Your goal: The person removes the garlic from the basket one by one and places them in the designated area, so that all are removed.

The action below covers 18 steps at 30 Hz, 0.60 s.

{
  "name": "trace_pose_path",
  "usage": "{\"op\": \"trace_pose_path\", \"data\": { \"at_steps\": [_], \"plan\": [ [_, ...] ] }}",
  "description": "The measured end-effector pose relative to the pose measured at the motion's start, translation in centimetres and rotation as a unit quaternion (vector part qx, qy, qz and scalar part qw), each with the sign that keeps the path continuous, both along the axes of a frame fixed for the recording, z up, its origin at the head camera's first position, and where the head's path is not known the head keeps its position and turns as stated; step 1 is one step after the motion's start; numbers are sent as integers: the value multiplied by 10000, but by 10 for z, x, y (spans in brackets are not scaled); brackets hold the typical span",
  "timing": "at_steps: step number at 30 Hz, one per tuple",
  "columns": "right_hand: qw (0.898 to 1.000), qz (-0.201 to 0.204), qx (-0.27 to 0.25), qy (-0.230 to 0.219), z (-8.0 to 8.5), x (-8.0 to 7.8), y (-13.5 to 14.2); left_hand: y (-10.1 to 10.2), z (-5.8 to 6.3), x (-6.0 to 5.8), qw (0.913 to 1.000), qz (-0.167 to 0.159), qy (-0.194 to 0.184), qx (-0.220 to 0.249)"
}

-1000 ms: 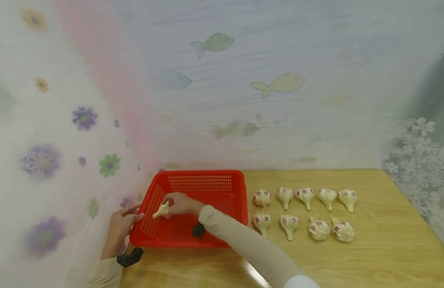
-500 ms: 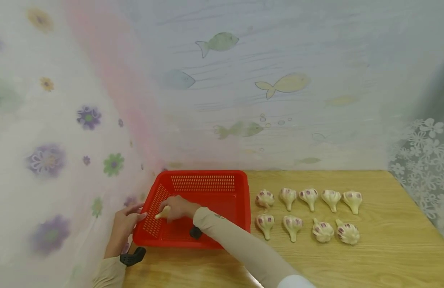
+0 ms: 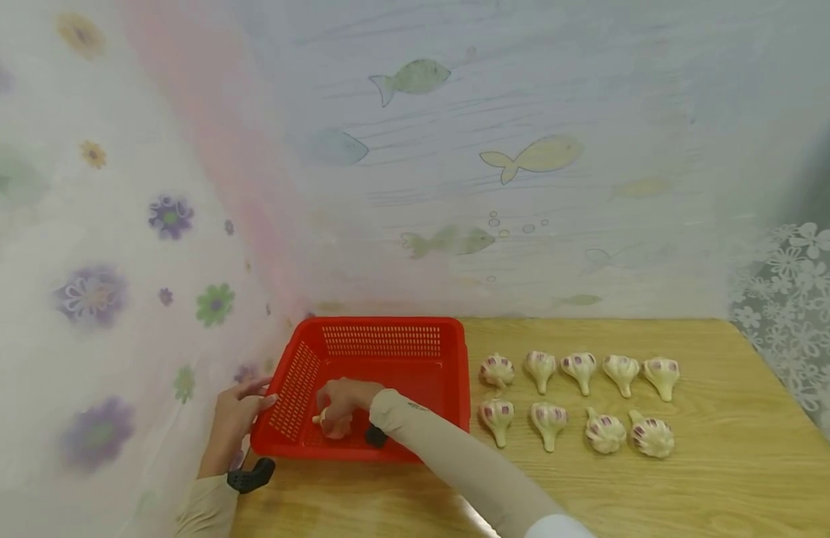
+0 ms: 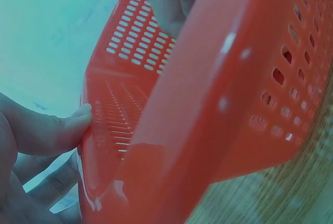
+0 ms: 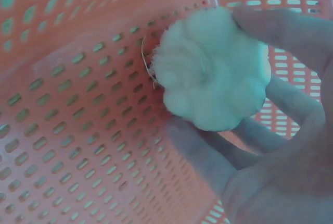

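A red plastic basket [image 3: 388, 322] with slotted walls stands at the left of the table. My left hand [image 3: 233, 424] grips its left rim; in the left wrist view the thumb [image 4: 78, 124] presses on the rim and the other fingers lie outside the wall. Inside the basket, near its front left, my right hand [image 3: 349, 396] holds a garlic bulb [image 5: 213, 73]. The right wrist view shows thumb and fingers around the bulb's sides, its root end facing the camera. Whether the bulb touches the basket floor I cannot tell.
Several garlic bulbs [image 3: 579, 368] lie in two rows on the wooden table [image 3: 731, 418], right of the basket. A flower-patterned wall [image 3: 128, 321] rises close on the left, and a fish-painted wall [image 3: 428, 172] stands behind. My right forearm crosses the basket's front rim.
The right hand has moved right and toward the basket's front with the garlic bulb, away from the left wall. My left hand keeps its grip on the rim. The head view has shifted slightly.
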State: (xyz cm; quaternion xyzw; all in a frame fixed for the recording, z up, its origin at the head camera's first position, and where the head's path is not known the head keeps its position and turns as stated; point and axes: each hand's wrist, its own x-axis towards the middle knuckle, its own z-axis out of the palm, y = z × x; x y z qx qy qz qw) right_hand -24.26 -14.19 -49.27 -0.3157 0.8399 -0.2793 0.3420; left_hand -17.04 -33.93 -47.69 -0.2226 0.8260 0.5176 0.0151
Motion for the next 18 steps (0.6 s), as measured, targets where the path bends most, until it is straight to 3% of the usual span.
{"op": "trace_pose_path", "data": {
  "at_steps": [12,18],
  "plan": [
    [9980,-46,-313,-549,16,-5,36,2,1,1,9999,-65,2,95],
    [9990,10,-304,-327,26,-10,57,-1,0,2,9999,-156,68,-28]
  ]
}}
